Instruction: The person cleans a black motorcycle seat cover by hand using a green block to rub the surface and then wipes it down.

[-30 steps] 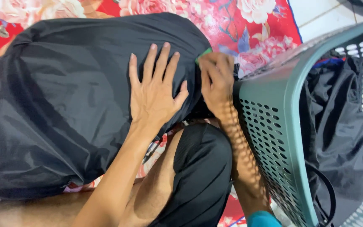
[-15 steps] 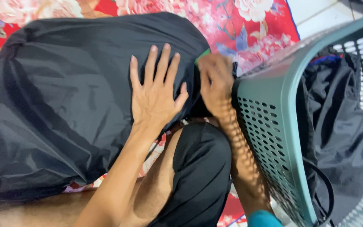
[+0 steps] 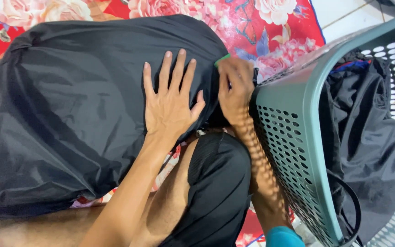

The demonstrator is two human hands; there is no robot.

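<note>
A large black shiny garment (image 3: 74,114) lies spread over a red flowered mat (image 3: 252,27). My left hand (image 3: 170,103) rests flat on it with fingers spread, near its right edge. My right hand (image 3: 235,93) is curled around that right edge of the black garment, where a small green bit (image 3: 221,59) shows by the fingers. The right forearm runs down between the garment and a green basket (image 3: 293,132).
The green perforated laundry basket stands at the right, holding dark clothes (image 3: 366,137) with a black strap. My knee in black shorts (image 3: 216,183) is at bottom centre. White floor tiles (image 3: 344,13) show at top right beyond the mat.
</note>
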